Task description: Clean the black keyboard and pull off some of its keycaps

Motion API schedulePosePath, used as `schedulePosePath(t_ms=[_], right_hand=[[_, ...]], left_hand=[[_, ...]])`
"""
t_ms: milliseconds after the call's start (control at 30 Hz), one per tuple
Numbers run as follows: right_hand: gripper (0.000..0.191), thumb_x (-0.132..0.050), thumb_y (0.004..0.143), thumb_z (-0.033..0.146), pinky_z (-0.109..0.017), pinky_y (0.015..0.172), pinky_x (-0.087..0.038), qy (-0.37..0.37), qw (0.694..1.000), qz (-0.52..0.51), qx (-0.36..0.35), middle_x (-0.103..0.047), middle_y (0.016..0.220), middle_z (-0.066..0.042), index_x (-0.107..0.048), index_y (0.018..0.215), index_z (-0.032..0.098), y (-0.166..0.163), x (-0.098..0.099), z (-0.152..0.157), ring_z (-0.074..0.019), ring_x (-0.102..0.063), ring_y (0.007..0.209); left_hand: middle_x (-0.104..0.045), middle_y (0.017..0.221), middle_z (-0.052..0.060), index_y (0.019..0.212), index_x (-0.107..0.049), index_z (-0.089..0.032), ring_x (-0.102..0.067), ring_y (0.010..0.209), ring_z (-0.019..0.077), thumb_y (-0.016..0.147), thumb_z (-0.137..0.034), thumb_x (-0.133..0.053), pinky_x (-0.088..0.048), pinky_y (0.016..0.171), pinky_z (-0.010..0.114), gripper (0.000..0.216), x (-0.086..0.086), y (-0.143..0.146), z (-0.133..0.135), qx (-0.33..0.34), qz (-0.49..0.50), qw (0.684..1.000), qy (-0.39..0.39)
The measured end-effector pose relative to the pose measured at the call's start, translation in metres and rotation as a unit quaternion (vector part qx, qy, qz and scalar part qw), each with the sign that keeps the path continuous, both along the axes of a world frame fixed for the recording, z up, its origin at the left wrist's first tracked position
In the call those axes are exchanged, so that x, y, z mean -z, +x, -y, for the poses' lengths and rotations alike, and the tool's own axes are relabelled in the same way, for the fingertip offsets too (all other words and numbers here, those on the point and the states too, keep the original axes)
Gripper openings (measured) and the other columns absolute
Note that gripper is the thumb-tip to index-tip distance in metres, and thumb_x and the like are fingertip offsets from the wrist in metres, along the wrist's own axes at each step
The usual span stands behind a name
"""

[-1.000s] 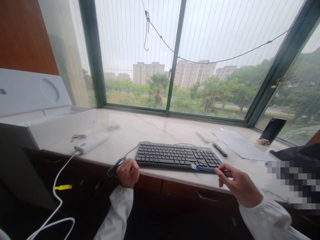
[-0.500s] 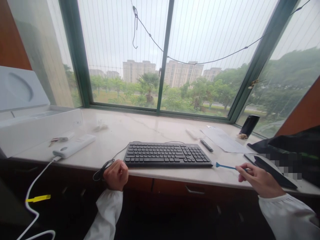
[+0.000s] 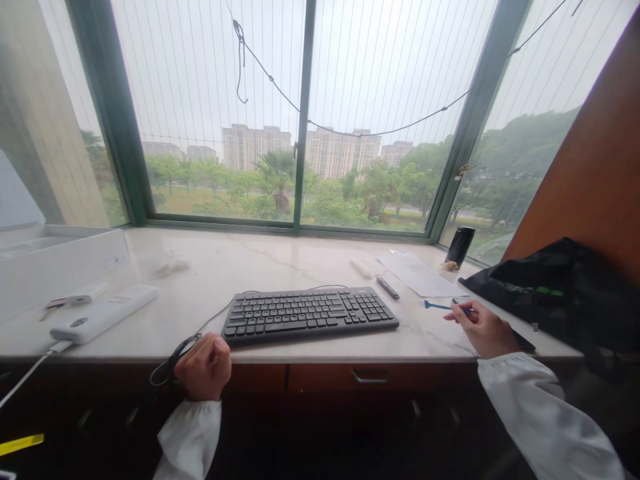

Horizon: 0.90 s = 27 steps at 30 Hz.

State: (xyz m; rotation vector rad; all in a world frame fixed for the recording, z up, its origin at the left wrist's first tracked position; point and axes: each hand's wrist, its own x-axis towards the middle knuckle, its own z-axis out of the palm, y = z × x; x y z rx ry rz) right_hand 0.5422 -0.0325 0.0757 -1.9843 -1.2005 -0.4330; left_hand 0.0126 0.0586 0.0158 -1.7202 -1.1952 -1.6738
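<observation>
Right hand carried blue brush clear of keyboard, bare sill between

Layout of the pale marble window counter. At centre, near the front edge, lies the black flat computer keyboard; its thin black cable runs left to the near edge, where the left hand rests closed beside it. Far left stands the white open cardboard box, with the white oblong power bank in front of it. Right of the keyboard lies the slim black pen-shaped device, with white paper sheets behind it. Further right, the right hand holds the small blue-handled brush above the counter. The black bag sits at the far right; the dark cylindrical cup stands behind it, by the window.
</observation>
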Motion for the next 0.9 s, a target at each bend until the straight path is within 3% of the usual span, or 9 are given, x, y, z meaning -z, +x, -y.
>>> schedulePosePath(t_ms=[200, 333, 433, 533, 667, 767, 900], right_hand=[[0.024, -0.049, 0.082, 0.042, -0.029, 0.061, -0.043, -0.048, 0.992, 0.116, -0.012, -0.072, 0.081, -0.008, -0.061, 0.08, 0.021, 0.0, 0.005, -0.027, -0.0237, -0.068, 0.075], [0.017, -0.052, 0.082, 0.034, -0.03, 0.068, -0.044, -0.145, 0.98, 0.131, -0.044, -0.073, 0.084, -0.006, -0.064, 0.082, 0.022, -0.001, 0.008, -0.042, -0.0224, -0.067, 0.079], [0.025, -0.055, 0.082, 0.046, -0.036, 0.079, -0.043, -0.214, 0.965, 0.147, -0.042, -0.073, 0.087, -0.006, -0.069, 0.085, 0.024, -0.01, 0.007, -0.048, -0.0254, -0.066, 0.085], [0.035, -0.053, 0.083, 0.056, -0.041, 0.087, -0.039, -0.217, 0.961, 0.168, -0.027, -0.072, 0.087, -0.007, -0.071, 0.088, 0.026, -0.028, 0.0, -0.057, -0.0273, -0.065, 0.089], [0.033, -0.048, 0.088, 0.052, -0.037, 0.082, -0.041, -0.229, 0.966, 0.114, -0.034, -0.071, 0.086, -0.005, -0.065, 0.093, 0.024, -0.052, -0.013, -0.086, -0.0233, -0.064, 0.084], [0.041, -0.049, 0.086, 0.052, -0.037, 0.077, -0.044, -0.272, 0.96, 0.064, -0.006, -0.068, 0.104, -0.012, -0.059, 0.105, 0.017, -0.057, -0.018, -0.116, -0.0269, -0.063, 0.095], [0.051, -0.051, 0.084, 0.057, -0.041, 0.084, -0.044, -0.338, 0.941, 0.012, 0.001, -0.06, 0.12, -0.019, -0.056, 0.112, 0.014, -0.053, -0.011, -0.15, -0.0319, -0.058, 0.11]], left_hand=[[-0.043, 0.049, -0.001, 0.053, -0.042, -0.018, -0.039, 0.047, 0.0105, 0.084, -0.016, -0.043, -0.029, 0.052, 0.024, 0.031, -0.003, 0.001, 0.003, -0.006, -0.005, 1.0, -0.019], [-0.046, 0.051, -0.001, 0.055, -0.044, -0.018, -0.042, 0.049, 0.0102, 0.086, -0.016, -0.043, -0.031, 0.053, 0.023, 0.031, -0.003, 0.0, 0.004, -0.013, -0.013, 1.0, -0.018], [-0.046, 0.05, -0.001, 0.054, -0.044, -0.018, -0.043, 0.048, 0.01, 0.086, -0.016, -0.042, -0.032, 0.053, 0.023, 0.032, -0.005, 0.001, 0.005, -0.018, -0.017, 1.0, -0.014], [-0.046, 0.05, -0.001, 0.054, -0.044, -0.018, -0.042, 0.048, 0.0104, 0.085, -0.016, -0.042, -0.031, 0.053, 0.023, 0.032, -0.006, 0.003, 0.005, -0.03, -0.012, 0.999, -0.014], [-0.048, 0.05, -0.001, 0.054, -0.046, -0.018, -0.042, 0.048, 0.0106, 0.085, -0.017, -0.041, -0.031, 0.052, 0.023, 0.032, -0.004, 0.002, 0.004, -0.041, -0.013, 0.999, -0.018], [-0.05, 0.052, -0.001, 0.055, -0.047, -0.018, -0.043, 0.048, 0.0106, 0.086, -0.018, -0.041, -0.032, 0.052, 0.023, 0.032, -0.002, 0.0, 0.003, -0.049, -0.024, 0.998, -0.023], [-0.05, 0.051, -0.001, 0.055, -0.047, -0.018, -0.045, 0.05, 0.0113, 0.088, -0.02, -0.041, -0.032, 0.053, 0.023, 0.033, -0.003, -0.001, 0.004, -0.059, -0.041, 0.997, -0.037]])
